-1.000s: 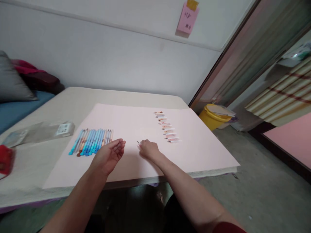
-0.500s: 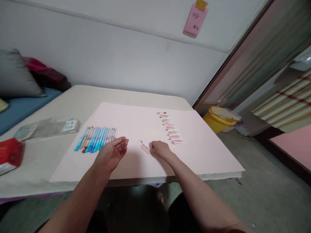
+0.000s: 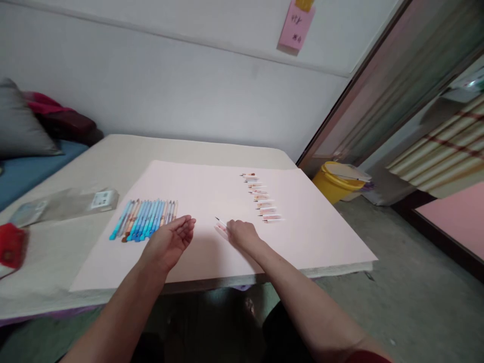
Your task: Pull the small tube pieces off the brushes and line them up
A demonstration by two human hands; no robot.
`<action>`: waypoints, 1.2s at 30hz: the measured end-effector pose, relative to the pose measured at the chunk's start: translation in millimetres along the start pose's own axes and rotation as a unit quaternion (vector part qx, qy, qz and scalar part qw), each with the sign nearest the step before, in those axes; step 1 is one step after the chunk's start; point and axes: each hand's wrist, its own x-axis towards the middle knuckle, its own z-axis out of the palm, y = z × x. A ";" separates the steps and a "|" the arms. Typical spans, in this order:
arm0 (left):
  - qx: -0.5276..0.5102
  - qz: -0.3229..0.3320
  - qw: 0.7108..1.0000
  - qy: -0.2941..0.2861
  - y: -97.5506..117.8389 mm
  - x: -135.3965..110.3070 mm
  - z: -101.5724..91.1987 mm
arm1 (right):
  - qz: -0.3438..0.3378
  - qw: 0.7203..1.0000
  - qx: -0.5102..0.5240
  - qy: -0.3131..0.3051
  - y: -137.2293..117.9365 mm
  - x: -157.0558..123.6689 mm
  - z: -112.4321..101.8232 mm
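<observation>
A large pale pink sheet [image 3: 196,191] covers the table. My left hand [image 3: 170,243] hovers over it palm up, fingers slightly curled and apart, holding nothing. My right hand [image 3: 242,234] rests on the sheet with its fingers pinched on a short pink-and-white pen piece [image 3: 221,227] that has a dark tip pointing away. A row of several blue and orange pens [image 3: 143,220] lies left of my left hand. A column of several short pink pen pieces [image 3: 260,199] lies beyond my right hand.
A clear plastic package [image 3: 64,203] and a red object [image 3: 10,245] lie on the beige table [image 3: 113,151] at left. A grey pillow [image 3: 18,126] sits on a blue cushion beyond. A yellow bucket [image 3: 335,181] stands on the floor at right. A pink note [image 3: 292,25] hangs on the wall.
My right hand shifted slightly right and then back a little, and the pen piece now shows more from under its fingers. My left hand has stayed in place.
</observation>
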 end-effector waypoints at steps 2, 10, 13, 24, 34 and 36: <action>0.002 0.001 1.000 0.001 0.1 -0.1 -0.1 | 0.002 1.000 0.000 -0.002 0.9 -0.3 -2.7; -0.003 0.010 1.000 0.000 1.2 -2.7 0.6 | -0.006 0.999 0.026 -0.027 -4.6 -12.2 -18.9; -0.004 0.009 1.000 -0.001 1.4 -2.0 -0.3 | -0.012 0.999 0.024 -0.036 -10.1 -16.2 -17.8; -0.005 0.012 1.000 0.005 1.9 -2.8 1.3 | -0.007 0.999 0.044 -0.018 -9.1 -6.3 -11.1; -0.001 0.013 1.000 -0.001 1.2 -2.0 -0.7 | 0.015 0.998 0.059 -0.016 -20.6 11.3 3.8; -0.003 0.012 1.000 0.001 1.4 -1.0 -1.6 | 0.016 0.998 0.054 -0.021 -21.5 13.8 3.8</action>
